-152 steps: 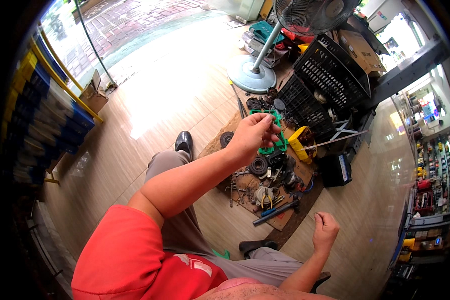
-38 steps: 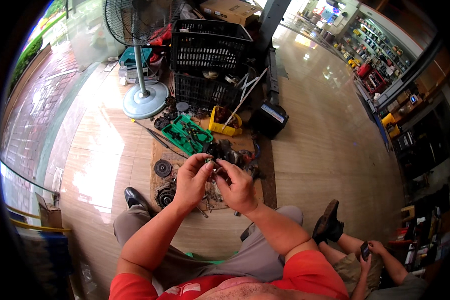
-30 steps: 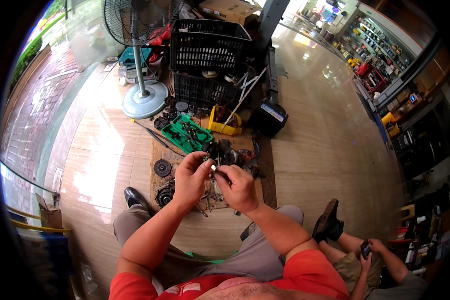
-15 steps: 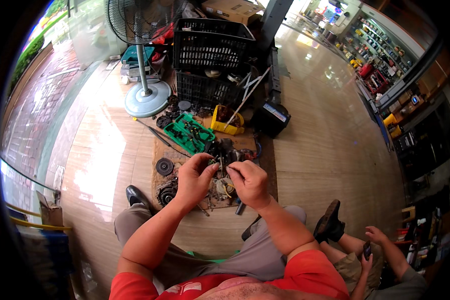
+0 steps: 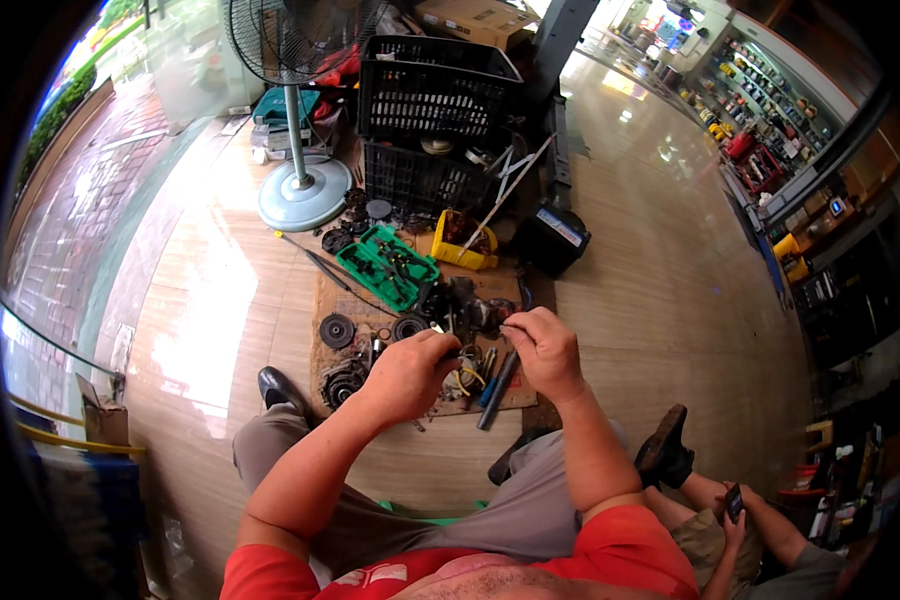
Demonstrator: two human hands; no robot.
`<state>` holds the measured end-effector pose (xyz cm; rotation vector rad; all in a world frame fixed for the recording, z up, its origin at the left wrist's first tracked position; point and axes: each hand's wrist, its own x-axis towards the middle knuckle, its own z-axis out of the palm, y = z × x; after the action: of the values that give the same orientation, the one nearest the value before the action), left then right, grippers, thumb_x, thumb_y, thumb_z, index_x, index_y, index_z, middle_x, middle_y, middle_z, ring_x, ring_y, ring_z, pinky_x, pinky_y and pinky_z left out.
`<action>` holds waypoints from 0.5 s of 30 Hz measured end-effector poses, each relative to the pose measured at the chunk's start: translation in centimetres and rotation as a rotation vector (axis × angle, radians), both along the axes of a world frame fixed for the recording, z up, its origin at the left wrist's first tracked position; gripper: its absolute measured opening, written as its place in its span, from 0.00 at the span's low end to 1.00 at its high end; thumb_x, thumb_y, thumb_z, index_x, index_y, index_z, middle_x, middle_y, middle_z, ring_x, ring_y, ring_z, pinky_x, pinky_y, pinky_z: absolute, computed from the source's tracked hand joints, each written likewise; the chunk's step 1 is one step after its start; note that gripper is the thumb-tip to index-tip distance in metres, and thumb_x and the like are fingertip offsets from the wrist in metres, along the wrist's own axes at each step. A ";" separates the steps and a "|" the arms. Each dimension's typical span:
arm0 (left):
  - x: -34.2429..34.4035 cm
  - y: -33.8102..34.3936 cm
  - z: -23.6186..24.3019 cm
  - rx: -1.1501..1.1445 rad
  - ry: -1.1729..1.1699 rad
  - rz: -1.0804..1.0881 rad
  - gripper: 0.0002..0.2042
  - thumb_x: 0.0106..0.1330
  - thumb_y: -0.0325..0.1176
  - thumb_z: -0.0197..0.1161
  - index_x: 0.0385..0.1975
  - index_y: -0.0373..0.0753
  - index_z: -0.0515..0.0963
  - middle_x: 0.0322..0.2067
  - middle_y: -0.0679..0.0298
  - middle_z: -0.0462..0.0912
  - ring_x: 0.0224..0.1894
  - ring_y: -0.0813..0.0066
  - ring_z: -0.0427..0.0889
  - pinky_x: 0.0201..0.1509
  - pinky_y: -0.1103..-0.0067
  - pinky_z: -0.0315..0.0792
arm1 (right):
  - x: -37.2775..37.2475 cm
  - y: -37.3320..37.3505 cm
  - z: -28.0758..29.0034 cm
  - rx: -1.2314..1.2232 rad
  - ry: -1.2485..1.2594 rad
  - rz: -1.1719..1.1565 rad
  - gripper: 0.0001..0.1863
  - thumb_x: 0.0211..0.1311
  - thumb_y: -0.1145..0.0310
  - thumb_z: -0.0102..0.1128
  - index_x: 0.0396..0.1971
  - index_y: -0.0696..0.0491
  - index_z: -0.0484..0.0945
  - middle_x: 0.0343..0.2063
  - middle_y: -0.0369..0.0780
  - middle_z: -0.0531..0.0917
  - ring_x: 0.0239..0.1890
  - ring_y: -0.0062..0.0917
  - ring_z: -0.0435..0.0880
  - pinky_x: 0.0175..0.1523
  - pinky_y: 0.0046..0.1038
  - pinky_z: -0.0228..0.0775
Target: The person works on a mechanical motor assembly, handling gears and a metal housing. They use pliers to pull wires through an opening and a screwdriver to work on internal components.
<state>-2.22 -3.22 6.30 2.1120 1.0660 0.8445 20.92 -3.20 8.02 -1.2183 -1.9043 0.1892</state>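
Note:
My left hand point(image 5: 404, 374) is curled over the parts, lower and a little left of my right; what its fingertips hold is hidden. My right hand point(image 5: 548, 355) is in a pinch, apart from the left, on something too small to name. Beneath them on stained cardboard point(image 5: 327, 296) lie a dark metal assembly point(image 5: 462, 305), a dark ring part point(image 5: 337, 331), a geared part point(image 5: 344, 384) and a dark bar point(image 5: 498, 390). An open green tool case point(image 5: 388, 270) lies beyond my hands, beside a yellow bin point(image 5: 463, 240) of parts.
Behind stand a fan point(image 5: 302, 186), black crates point(image 5: 437, 90) and a black battery point(image 5: 552, 243). A co-worker's hand point(image 5: 734, 515) at lower right holds a phone point(image 5: 735, 500). Glass-fronted shelves point(image 5: 760, 110) are at upper right, stacked blue items point(image 5: 70, 490) at lower left.
My hands have moved apart: the right went right and slightly up, while the left shifted down and turned its back upward. The view has shifted slightly.

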 end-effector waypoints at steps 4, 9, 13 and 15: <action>-0.6 0.3 0.6 -0.040 0.046 0.039 0.09 0.67 0.33 0.62 0.43 0.36 0.79 0.42 0.51 0.81 0.45 0.48 0.81 0.48 0.62 0.75 | 2.1 0.3 0.0 -0.025 -0.073 -0.070 0.04 0.57 0.77 0.67 0.32 0.57 0.81 0.27 0.43 0.79 0.30 0.37 0.80 0.35 0.31 0.72; -1.3 0.7 0.8 -0.079 -0.011 0.087 0.10 0.68 0.31 0.60 0.45 0.35 0.78 0.41 0.49 0.82 0.44 0.46 0.80 0.48 0.62 0.74 | 4.6 0.4 -0.1 -0.053 -0.141 -0.177 0.05 0.58 0.72 0.67 0.32 0.56 0.82 0.30 0.44 0.80 0.34 0.40 0.81 0.38 0.35 0.74; -1.9 1.2 0.7 -0.195 -0.161 0.103 0.10 0.70 0.29 0.58 0.48 0.34 0.77 0.35 0.52 0.83 0.37 0.54 0.82 0.43 0.68 0.76 | 6.5 0.2 -0.1 -0.106 -0.190 -0.252 0.05 0.59 0.72 0.66 0.33 0.56 0.82 0.31 0.45 0.81 0.35 0.42 0.81 0.40 0.36 0.74; -2.0 1.3 0.8 -0.345 -0.292 0.104 0.10 0.72 0.29 0.57 0.48 0.33 0.77 0.32 0.56 0.83 0.33 0.63 0.82 0.40 0.73 0.75 | 7.2 0.0 -0.1 -0.208 -0.218 -0.280 0.09 0.59 0.71 0.67 0.38 0.56 0.82 0.34 0.45 0.81 0.38 0.41 0.81 0.43 0.37 0.73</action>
<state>-4.18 -1.92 7.14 1.6057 1.0826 0.9123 28.08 -3.18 7.93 -1.6905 -1.9053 0.1099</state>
